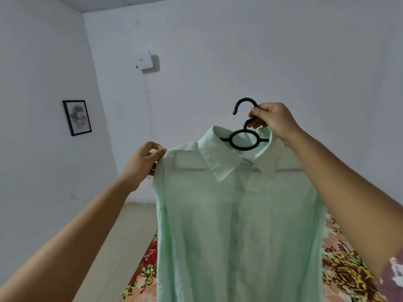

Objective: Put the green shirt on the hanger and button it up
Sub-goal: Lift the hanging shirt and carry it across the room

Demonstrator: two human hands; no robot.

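The pale green shirt hangs in front of me on a black plastic hanger, its collar folded down and its front placket closed with several small buttons. The hanger's bar shows faintly through the thin fabric. My right hand grips the hanger's neck just under the hook and holds it up. My left hand pinches the shirt's shoulder seam at its left edge.
A bed with a red and yellow floral cover lies below and behind the shirt. Beige floor tiles run along its left. White walls carry a framed picture and a small white box with wires.
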